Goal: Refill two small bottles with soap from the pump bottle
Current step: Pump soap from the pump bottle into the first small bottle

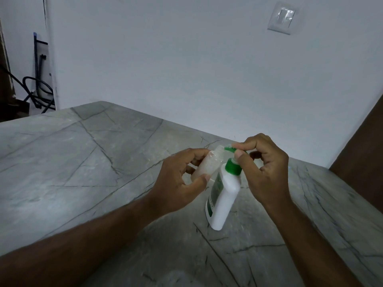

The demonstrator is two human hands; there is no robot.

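A white pump bottle [224, 200] with a green collar and a green label stands on the grey marble counter [83, 162]. My right hand [265, 170] is closed over its green pump head, fingers pinched on the nozzle. My left hand [178, 183] holds a small clear bottle [209, 165], tilted, with its open mouth up against the nozzle. The small bottle looks cloudy inside. Only one small bottle is in view.
A white wall rises behind the counter, with a light switch [281, 18] at the upper right. Black cables and a metal frame [39, 88] stand past the counter's far left corner. A dark brown surface [362, 158] borders the right side.
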